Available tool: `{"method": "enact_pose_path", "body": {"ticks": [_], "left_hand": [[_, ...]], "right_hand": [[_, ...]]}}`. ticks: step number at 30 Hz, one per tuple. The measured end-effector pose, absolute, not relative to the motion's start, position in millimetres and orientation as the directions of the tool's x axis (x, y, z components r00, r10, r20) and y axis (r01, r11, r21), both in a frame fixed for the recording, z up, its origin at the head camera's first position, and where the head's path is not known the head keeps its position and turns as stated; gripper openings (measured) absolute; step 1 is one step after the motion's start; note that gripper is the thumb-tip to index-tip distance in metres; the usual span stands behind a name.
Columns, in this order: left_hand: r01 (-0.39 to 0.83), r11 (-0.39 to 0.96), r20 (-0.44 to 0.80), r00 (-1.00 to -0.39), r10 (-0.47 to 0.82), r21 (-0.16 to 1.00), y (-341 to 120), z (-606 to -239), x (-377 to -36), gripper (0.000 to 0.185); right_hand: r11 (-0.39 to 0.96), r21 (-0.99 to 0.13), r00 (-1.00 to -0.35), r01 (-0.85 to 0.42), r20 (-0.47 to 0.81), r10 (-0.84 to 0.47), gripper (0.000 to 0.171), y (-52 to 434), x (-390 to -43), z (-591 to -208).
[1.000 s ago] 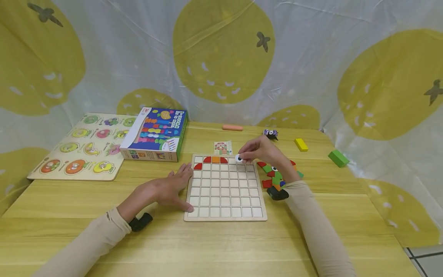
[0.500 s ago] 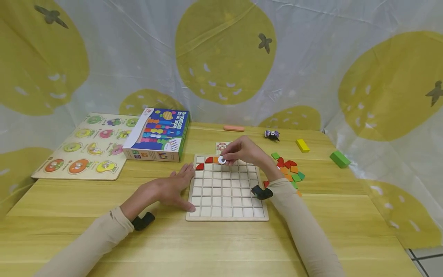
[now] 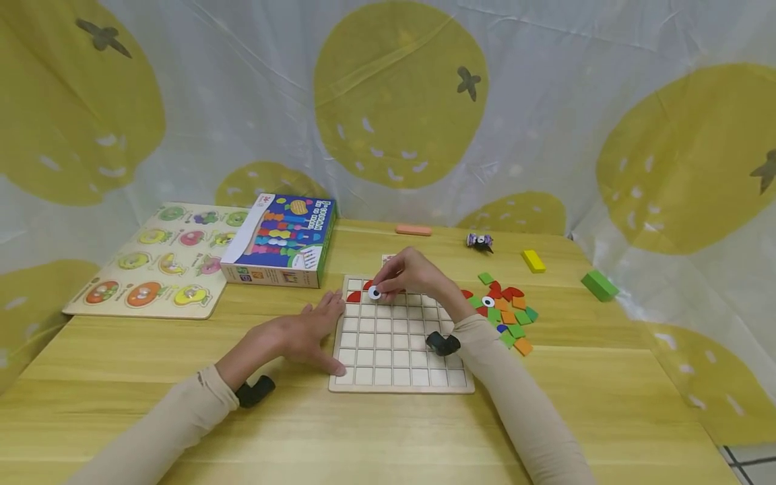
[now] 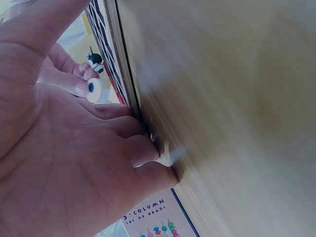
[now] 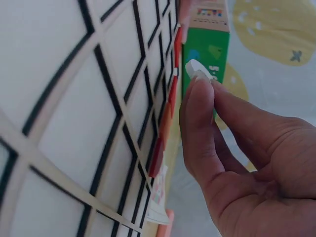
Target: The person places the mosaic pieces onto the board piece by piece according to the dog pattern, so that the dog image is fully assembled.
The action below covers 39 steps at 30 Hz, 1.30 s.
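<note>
My right hand [image 3: 412, 273] pinches a round white eye tile [image 3: 374, 293] with a dark pupil between thumb and fingertips, over the upper-left squares of a wooden grid board [image 3: 400, 387]. In the right wrist view the tile [image 5: 194, 69] appears edge-on, raised off the board. A red quarter-round tile [image 3: 354, 297] lies in the second row at the left; other red and orange tiles in the top row are partly hidden behind the right hand. My left hand [image 3: 303, 335] rests along the board's left edge, fingers extended and thumb at the lower-left corner.
Right of the board lies a loose pile of coloured tiles, including a green square [image 3: 516, 331] and another eye tile [image 3: 488, 302]. A partly hidden picture card [image 3: 386, 258] sits behind the board. A toy box [image 3: 279, 236] and fruit puzzle [image 3: 142, 313] stand left; blocks [image 3: 599, 285] lie right.
My right hand has carried the eye tile leftward across the board's top rows, from the right side to the upper left. The left hand keeps its place at the board's edge.
</note>
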<state>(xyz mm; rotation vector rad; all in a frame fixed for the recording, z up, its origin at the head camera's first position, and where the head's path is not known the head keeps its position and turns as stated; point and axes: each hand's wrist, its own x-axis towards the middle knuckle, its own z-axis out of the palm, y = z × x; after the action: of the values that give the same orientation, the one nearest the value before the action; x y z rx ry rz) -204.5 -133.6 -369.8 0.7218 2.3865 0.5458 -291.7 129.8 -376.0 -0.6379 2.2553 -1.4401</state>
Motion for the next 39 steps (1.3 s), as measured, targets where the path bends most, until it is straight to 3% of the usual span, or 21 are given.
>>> {"method": "enact_pose_path", "body": {"ticks": [13, 25, 32, 39], "left_hand": [[0.37, 0.765, -0.403, -0.683, 0.609, 0.527, -132, -372, -205, 0.126], [0.362, 0.754, -0.399, -0.679, 0.616, 0.548, -135, -373, -206, 0.129], [0.352, 0.769, -0.403, -0.694, 0.597, 0.533, -133, -372, -203, 0.125], [0.352, 0.77, -0.4, -0.697, 0.595, 0.531, -133, -372, -201, 0.124]], "right_hand": [[0.58, -0.787, -0.877, -0.209, -0.111, -0.468, 0.004, 117, -292, -385], [0.636, -0.74, -0.888, -0.219, -0.118, -0.444, 0.004, 106, -288, -380], [0.602, -0.74, -0.875, -0.3, -0.038, -0.483, 0.006, 118, -287, -375], [0.483, -0.79, -0.844, -0.379, 0.08, -0.531, 0.016, 167, -281, -352]]}}
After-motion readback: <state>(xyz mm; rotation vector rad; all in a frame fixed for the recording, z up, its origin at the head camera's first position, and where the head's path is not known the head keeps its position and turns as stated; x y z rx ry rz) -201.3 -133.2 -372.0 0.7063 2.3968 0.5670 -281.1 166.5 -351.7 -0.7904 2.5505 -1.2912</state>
